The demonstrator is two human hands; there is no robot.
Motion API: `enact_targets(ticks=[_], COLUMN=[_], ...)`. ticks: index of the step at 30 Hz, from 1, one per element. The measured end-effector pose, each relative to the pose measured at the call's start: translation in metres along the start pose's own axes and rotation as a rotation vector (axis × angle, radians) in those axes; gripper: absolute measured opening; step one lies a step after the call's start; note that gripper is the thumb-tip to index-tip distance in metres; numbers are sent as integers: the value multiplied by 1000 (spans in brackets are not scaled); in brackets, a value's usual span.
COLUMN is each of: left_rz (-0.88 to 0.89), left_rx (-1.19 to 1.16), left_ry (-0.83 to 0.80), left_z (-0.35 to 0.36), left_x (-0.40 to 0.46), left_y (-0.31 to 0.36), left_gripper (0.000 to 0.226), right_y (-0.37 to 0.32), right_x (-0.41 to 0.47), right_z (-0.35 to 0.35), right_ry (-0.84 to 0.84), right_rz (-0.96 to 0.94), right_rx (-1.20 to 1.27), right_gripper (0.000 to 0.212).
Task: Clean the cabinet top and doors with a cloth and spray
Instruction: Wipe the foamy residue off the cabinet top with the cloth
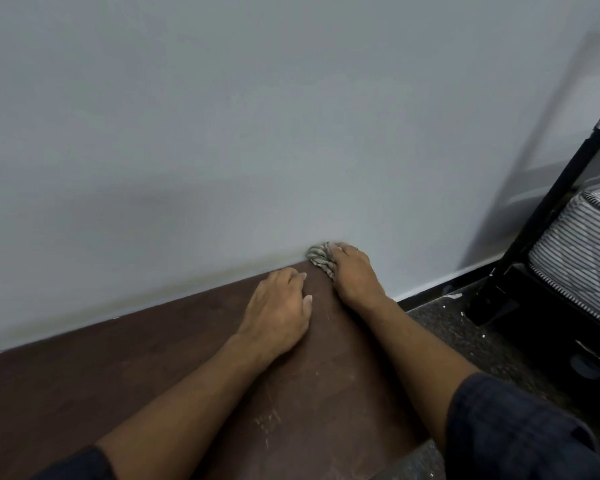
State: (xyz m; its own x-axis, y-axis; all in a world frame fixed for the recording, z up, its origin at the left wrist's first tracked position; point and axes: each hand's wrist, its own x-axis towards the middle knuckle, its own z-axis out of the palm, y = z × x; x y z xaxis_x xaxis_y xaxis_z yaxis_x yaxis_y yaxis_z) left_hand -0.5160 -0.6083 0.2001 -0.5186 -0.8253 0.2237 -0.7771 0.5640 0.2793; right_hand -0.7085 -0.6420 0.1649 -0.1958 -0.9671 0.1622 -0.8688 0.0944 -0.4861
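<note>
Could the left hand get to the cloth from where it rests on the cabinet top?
Probably yes. The left hand lies flat on the cabinet top just beside the cloth, with bare wood between them; only the right hand gripping it covers part.

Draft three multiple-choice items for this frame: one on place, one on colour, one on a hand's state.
1. Where is the cloth?
A. far right corner of the cabinet top, by the wall
B. on the floor
C. on the mattress

2. What colour is the cabinet top?
A. white
B. dark brown
C. green

3. What is the left hand doing?
A. holding a spray bottle
B. gripping the cloth
C. resting on the top

Key: 1 A, the cloth meets the wall at the corner; 2 B, brown surface; 3 C, it holds nothing, while the right hand covers the cloth.
</note>
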Motion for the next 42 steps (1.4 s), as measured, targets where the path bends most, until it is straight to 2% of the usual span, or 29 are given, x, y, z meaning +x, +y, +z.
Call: enact_targets(ticks=[5,9,12,14,17,22,27,30,32,35,37,38,40,42], left_rz=[-12,28,57,78,88,57,14,-18,-19,-16,-13,-17,-24,-28], left_rx=[-1,-17,-34,-41,-40,-60,-57,-58,-54,-60,-43,-29,-6,13], left_ry=[-18,11,18,16,12,5,13,23,36,70,73,62,41,34], left_z=[3,3,6,8,9,1,-17,-22,-22,-20,-21,-23,-29,-35], left_x=[-3,-5,-4,-3,-1,-11,-29,-34,-34,-36,-39,-41,-45,-49], left_y=[0,2,6,11,17,23,7,-2,-4,-7,-12,-16,-23,-30], left_gripper=[50,47,46,46,47,47,45,44,38,33,34,35,38,41], right_y=[4,9,25,34,36,17,0,-14,-35,-68,-61,-52,-32,-24], right_x=[-8,-61,-122,-141,-121,-33,10,-19,-53,-103,-98,-84,-54,-27], right_z=[-7,-26,-36,-41,-33,-8,6,-5,-12,-7,-4,-4,-3,-3], right_ry=[-63,-95,-71,-79,-70,-67,-119,-127,-171,-201,-238,-227,-151,-82], right_rz=[-13,5,-141,-136,-128,-68,-44,-124,-251,-540,-598,-568,-380,-224], right_rx=[-17,-3,-206,-233,-191,-127,-177,-134,-70,72,52,21,-46,-163], right_gripper=[45,46,53,54,56,53,57,57,48,29,22,25,39,44])
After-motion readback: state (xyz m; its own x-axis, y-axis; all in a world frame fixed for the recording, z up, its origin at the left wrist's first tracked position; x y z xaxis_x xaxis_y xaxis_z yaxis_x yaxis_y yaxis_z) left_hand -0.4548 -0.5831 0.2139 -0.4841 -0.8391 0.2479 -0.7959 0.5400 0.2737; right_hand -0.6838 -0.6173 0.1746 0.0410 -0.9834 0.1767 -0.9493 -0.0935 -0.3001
